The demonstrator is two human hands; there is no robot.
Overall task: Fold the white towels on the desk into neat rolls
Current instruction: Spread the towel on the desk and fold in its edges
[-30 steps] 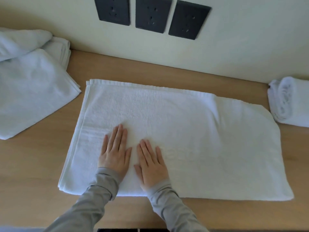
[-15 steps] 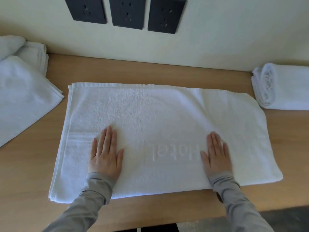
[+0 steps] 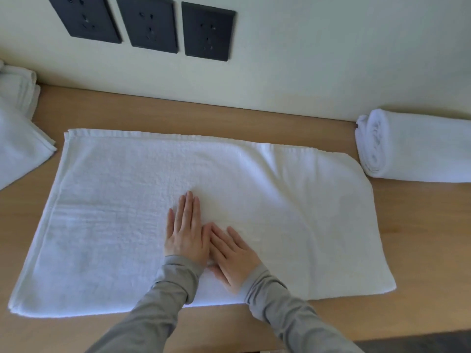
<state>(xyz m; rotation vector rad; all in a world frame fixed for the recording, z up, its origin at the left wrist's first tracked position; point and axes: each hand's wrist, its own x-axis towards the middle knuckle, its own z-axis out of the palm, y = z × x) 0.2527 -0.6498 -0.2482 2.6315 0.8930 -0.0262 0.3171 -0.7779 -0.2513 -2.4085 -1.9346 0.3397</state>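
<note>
A white towel [image 3: 122, 215], folded into a long rectangle, lies flat across the wooden desk [image 3: 420, 225]. My left hand [image 3: 184, 233] presses flat on its middle with straight fingers. My right hand [image 3: 233, 253] lies flat beside it, fingers angled to the upper left and touching the left hand. A finished white towel roll [image 3: 407, 149] rests at the right against the wall. A pile of loose white towels [image 3: 17, 133] sits at the left edge, partly out of frame.
Three black wall sockets [image 3: 150, 21] sit on the pale wall behind the desk. The desk's front edge runs along the bottom, with dark floor [image 3: 420, 346] at the lower right. Bare wood shows between the flat towel and the roll.
My right hand has slid left across the towel from its right part to meet my left hand in the middle. The left hand shifted slightly right. The view moved closer.
</note>
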